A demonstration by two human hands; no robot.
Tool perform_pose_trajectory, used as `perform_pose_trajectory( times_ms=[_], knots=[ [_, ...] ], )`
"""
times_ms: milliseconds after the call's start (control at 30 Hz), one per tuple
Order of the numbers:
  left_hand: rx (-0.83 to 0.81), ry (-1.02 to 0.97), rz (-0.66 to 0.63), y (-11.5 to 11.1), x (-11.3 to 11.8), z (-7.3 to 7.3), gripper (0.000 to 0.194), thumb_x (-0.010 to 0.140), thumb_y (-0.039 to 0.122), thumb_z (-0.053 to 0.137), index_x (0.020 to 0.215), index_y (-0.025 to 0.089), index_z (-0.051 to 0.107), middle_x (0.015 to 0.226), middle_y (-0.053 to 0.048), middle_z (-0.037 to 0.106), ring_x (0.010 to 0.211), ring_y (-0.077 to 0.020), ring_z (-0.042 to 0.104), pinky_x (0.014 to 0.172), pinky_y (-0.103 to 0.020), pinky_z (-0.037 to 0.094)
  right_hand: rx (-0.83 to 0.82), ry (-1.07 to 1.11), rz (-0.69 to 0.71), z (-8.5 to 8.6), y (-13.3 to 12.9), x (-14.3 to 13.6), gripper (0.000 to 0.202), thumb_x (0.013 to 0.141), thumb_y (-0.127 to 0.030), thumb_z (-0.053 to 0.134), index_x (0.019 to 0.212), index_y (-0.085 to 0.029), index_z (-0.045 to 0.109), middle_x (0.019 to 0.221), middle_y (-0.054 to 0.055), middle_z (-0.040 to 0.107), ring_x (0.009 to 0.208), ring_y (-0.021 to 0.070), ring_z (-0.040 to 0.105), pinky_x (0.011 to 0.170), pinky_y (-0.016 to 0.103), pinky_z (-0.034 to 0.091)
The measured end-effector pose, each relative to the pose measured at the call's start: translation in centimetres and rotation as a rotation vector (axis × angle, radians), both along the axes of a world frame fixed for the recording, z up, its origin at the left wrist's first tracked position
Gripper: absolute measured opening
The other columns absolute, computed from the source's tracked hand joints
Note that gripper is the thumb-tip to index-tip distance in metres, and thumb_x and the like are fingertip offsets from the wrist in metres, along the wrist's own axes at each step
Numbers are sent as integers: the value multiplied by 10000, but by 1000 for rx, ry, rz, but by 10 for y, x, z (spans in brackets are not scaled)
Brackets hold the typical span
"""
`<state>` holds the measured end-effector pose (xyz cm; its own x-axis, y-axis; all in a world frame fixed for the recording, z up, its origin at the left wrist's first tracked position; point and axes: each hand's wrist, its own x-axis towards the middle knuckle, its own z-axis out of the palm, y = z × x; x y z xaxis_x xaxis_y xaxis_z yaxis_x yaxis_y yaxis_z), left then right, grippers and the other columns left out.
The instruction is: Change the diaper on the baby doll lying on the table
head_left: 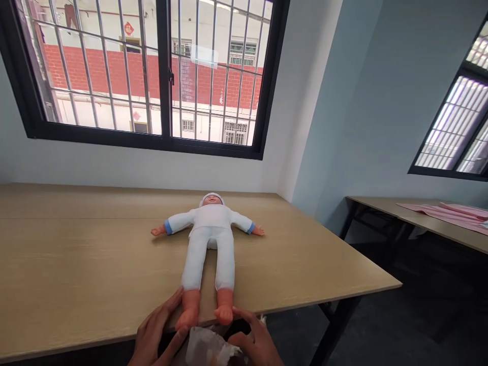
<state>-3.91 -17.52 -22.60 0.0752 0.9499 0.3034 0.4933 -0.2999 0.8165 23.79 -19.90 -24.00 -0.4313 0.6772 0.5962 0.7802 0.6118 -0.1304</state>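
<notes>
A baby doll (211, 229) in a white suit with blue cuffs lies on its back on the wooden table. Its arms are spread, and its bare feet reach the near edge. My left hand (158, 325) rests at that edge beside the doll's left-side foot in the picture, fingers stretched along the ankle, thumb by the toes. Beside the other foot is my right hand (255, 335), its index fingertip at the foot and its thumb apart. Neither hand is wrapped round a foot. Below the edge, between my hands, shows a crumpled whitish piece (208, 345) whose kind I cannot make out.
The wooden table (95, 264) stands against a wall under a barred window (163, 76). Its right corner juts out over a dark leg (337, 325). Further right, pink cloth (450, 213) lies on a second table (381, 206).
</notes>
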Motion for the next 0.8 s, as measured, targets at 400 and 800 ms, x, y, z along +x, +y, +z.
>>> perform_pose_trajectory(
  times_ms=[400,800],
  knots=[
    [-209,-125,-74,29,17,6,782,887,680,392,1508,204,364,1479,-117,518,1411,-309,422,1193,-552,289,-111,75,-295,-20,-4,-23,372,831,-181,704,1110,-425,697,1354,-35,643,1164,290,669,848,378,621],
    [-237,-109,-96,20,22,19,930,838,712,380,1519,81,322,1533,-168,430,1428,-291,395,1219,-479,283,82,-61,-70,-27,13,-15,167,838,-317,669,964,-417,713,1260,-64,696,1049,233,722,855,328,617]
  ],
)
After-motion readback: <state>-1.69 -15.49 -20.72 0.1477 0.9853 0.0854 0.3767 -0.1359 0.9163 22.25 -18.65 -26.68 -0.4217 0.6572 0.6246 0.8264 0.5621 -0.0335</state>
